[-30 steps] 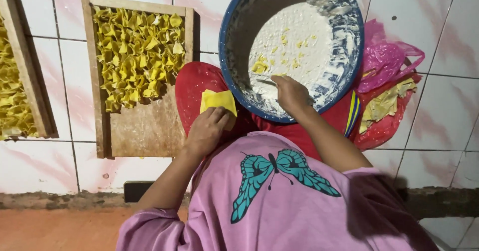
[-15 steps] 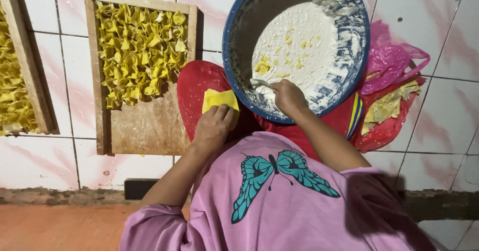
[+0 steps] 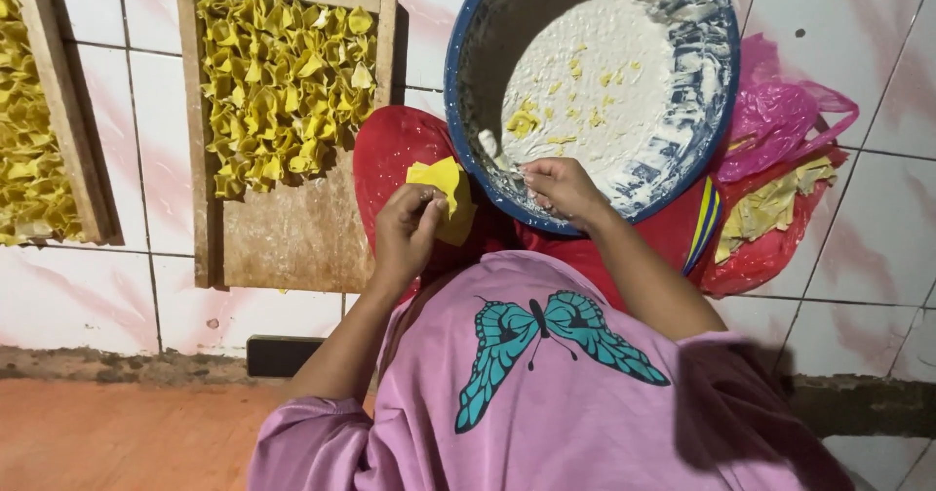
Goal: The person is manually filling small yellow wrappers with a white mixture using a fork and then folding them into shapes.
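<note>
Yellow dough square [image 3: 441, 181]: your left hand [image 3: 408, 228] pinches it between thumb and fingertips at its lower left edge, so the sheet stands up and to the right of the hand, one corner pointing far, over the red cloth [image 3: 395, 155]. It looks thin, limp and matte, slightly curled, with no filling visible on it from this view.

Your right hand [image 3: 558, 187] sits just right of the square, at the near rim of the blue basin [image 3: 595, 220], fingers curled into the white paste [image 3: 595, 81]. Whether they grip a small tool or only pinch paste you cannot tell; a pale lump shows just left of the fingers. The two hands are near each other but apart, and the square lies left of the right hand, with the left hand the only one touching it.

Outward from there: the paste in the basin is flecked with yellow scraps. Left of the basin lies a wooden tray [image 3: 292, 242], its far half packed with folded yellow pieces [image 3: 283, 81] and its near half bare wood. A second tray [image 3: 58, 111] at the far left edge is also loaded. Right of the basin, a pink bag [image 3: 785, 120] and a red bag [image 3: 765, 252] holding more yellow sheets rest on the tiled floor [image 3: 877, 247].
</note>
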